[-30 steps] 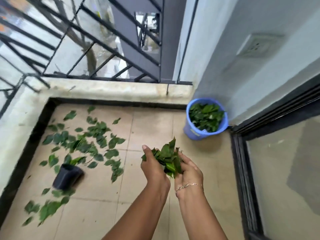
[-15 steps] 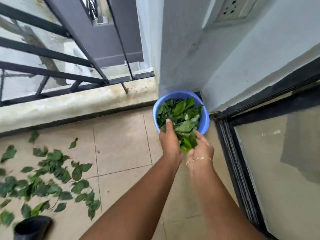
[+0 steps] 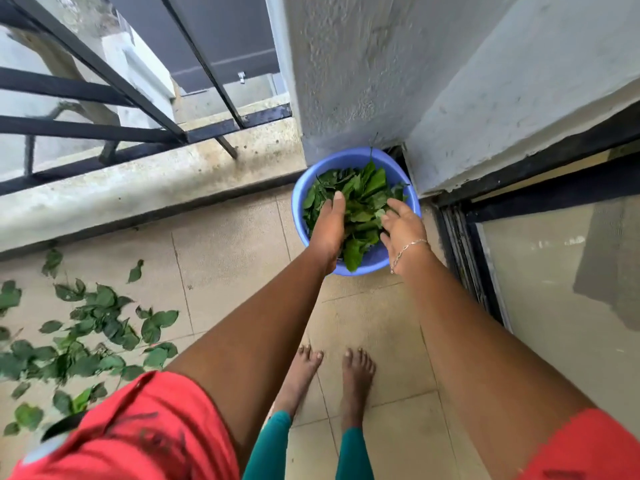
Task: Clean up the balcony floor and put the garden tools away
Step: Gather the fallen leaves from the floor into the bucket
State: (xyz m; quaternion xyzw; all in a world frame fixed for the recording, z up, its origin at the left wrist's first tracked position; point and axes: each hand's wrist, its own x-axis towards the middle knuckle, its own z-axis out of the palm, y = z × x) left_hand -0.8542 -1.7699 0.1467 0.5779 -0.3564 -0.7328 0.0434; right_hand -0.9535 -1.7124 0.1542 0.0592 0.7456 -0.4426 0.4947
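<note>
A blue plastic bucket (image 3: 298, 216) stands in the corner where the wall meets the sliding door, full of green leaves (image 3: 363, 199). Both of my hands are over its mouth. My left hand (image 3: 327, 223) lies on the leaf pile with its fingers straight. My right hand (image 3: 401, 223), a bracelet at its wrist, hovers spread at the right side with fingers relaxed, and grips nothing. Several more green leaves (image 3: 93, 327) lie scattered on the tiled floor at the left.
A black pot (image 3: 60, 426) peeks out at the lower left, mostly hidden by my red sleeve. A concrete curb (image 3: 138, 188) with a black railing bounds the floor at the back. The sliding door track (image 3: 464, 265) runs along the right. My bare feet (image 3: 329, 372) stand on the tiles.
My hands carried a bunch of leaves from mid-floor to the bucket and let it go inside. The hands have spread apart and the view has tipped downward.
</note>
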